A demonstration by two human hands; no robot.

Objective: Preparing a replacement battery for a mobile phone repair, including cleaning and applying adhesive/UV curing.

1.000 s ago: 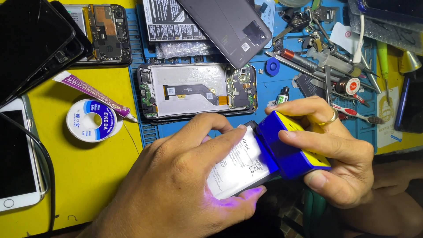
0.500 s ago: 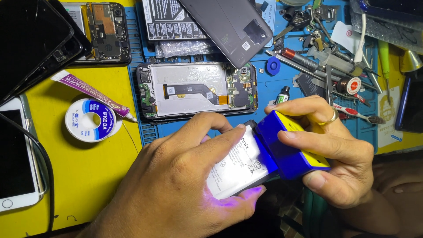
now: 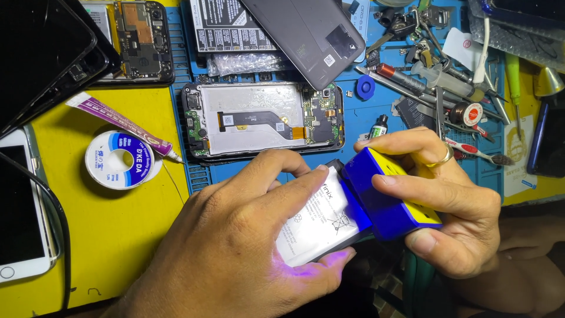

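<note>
At the lower middle of the view, the left hand (image 3: 235, 247) pinches the white battery (image 3: 321, 221), whose long axis runs toward 2 o'clock into the blue box (image 3: 388, 197) gripped by the right hand (image 3: 453, 206).

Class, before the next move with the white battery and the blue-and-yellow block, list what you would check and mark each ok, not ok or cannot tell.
1. Left hand grips the white battery: ok.
2. Right hand grips the blue-and-yellow block: ok.
3. Block meets the battery's end: ok.
4. Block's contacts seated on the battery: cannot tell, hidden.
5. Source of the purple glow under the battery: cannot tell.
6. Opened phone lies apart from both hands: ok.
</note>
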